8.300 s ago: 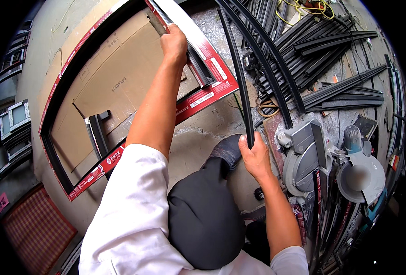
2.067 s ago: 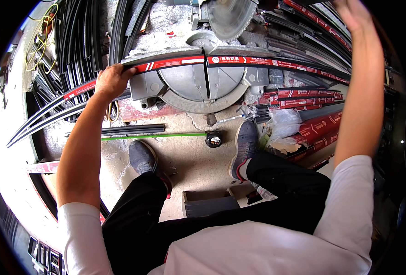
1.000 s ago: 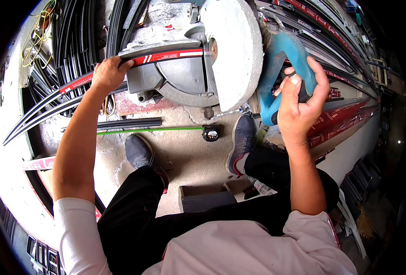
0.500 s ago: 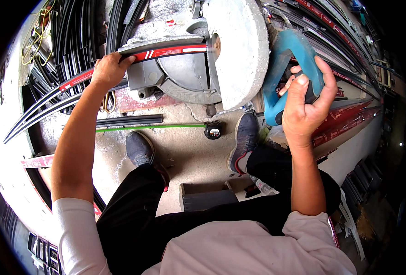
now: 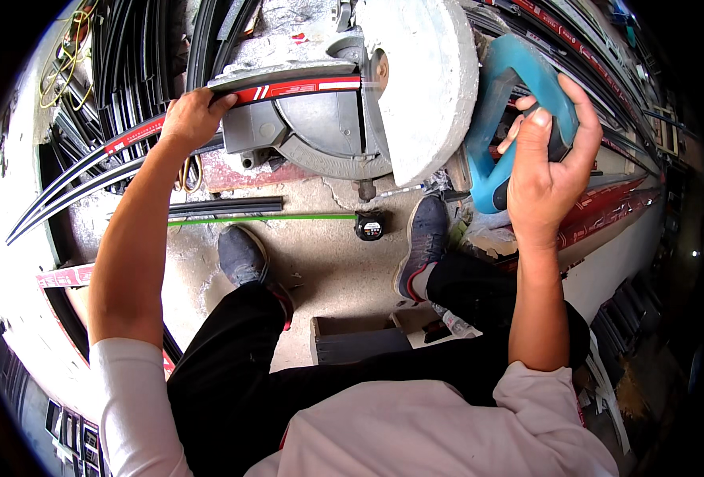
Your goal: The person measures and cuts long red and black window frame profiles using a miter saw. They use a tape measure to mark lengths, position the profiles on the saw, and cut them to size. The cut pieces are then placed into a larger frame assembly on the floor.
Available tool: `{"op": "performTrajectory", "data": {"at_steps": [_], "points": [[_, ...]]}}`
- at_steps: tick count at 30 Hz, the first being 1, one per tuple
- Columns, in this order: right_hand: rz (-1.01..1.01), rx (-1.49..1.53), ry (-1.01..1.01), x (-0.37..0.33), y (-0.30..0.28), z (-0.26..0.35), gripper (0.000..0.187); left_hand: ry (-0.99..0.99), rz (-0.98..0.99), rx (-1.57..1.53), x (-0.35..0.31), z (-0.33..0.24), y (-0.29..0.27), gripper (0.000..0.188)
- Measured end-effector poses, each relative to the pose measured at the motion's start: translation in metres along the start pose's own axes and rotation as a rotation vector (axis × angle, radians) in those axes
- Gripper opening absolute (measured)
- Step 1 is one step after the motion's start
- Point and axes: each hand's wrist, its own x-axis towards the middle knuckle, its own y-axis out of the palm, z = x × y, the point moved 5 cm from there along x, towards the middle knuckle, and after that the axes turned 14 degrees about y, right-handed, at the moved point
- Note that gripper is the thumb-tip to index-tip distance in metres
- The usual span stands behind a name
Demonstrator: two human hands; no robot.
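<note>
My left hand [image 5: 196, 119] grips a long dark profile strip [image 5: 300, 89] with a red printed film along it, pressing it near the fence of a mitre saw [image 5: 320, 127]. The strip's right end lies beside the blade [image 5: 379, 103], which shows partly under a dusty white round guard [image 5: 423, 95]. Bending away at the left, its other end runs past the saw's grey base. My right hand [image 5: 550, 171] is wrapped round the saw's blue handle [image 5: 519, 71], thumb on the near side; some of the fingers are hidden behind the grip.
Below the saw, a green tape measure blade [image 5: 272, 217] stretches from its black case [image 5: 369, 226] along the floor, near short dark strips [image 5: 224, 206]. Bundles of black profiles [image 5: 141, 63] lie at the far left, red-wrapped ones [image 5: 606, 211] at right. My shoes [image 5: 242, 256] flank the tape.
My right hand and the blue handle have shifted to the right, and the white guard has moved slightly right with them. The left hand and the strip have barely moved.
</note>
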Motion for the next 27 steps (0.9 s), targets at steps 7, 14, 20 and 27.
{"op": "performTrajectory", "data": {"at_steps": [7, 14, 20, 27], "points": [[0.004, 0.011, 0.005, 0.0017, -0.0004, 0.0015, 0.037, 0.019, -0.017, 0.015, 0.0011, 0.0007, 0.0012, 0.065], [-0.003, 0.023, 0.019, 0.0018, 0.0002, 0.0008, 0.037, 0.002, -0.013, -0.015, 0.0012, 0.0022, 0.0035, 0.066], [-0.002, 0.007, 0.007, 0.0020, -0.0004, 0.0023, 0.037, -0.005, -0.019, -0.014, 0.0008, 0.0014, 0.0038, 0.066], [0.021, 0.016, 0.016, 0.0040, -0.0003, 0.0028, 0.037, 0.012, -0.019, 0.011, 0.0017, 0.0040, 0.0040, 0.065]]}}
